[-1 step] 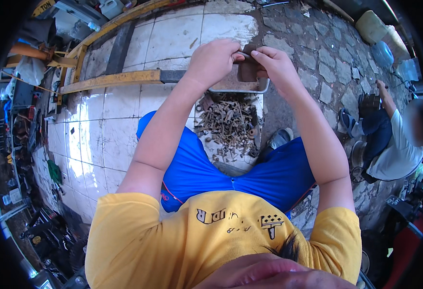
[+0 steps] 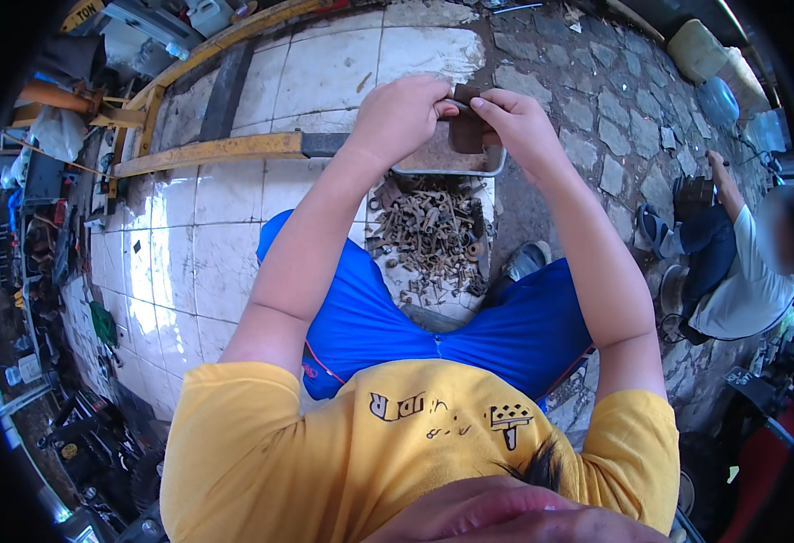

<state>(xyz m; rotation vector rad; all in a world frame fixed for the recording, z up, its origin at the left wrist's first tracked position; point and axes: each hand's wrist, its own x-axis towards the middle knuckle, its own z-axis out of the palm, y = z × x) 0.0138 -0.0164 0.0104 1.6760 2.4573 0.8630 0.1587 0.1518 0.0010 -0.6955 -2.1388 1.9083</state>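
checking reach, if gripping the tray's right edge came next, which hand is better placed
Probably the right hand: it looks nearer the tray's right edge; the left hand sits farther left. Both appear to hold a thin rod-like part.

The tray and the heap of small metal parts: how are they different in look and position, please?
The tray is one piece with a smooth, pale rim; the heap of small metal parts is many loose, jumbled pieces. In the head view, the tray lies higher, partly hidden by the hands, while the heap lies lower. Both show brownish tones.
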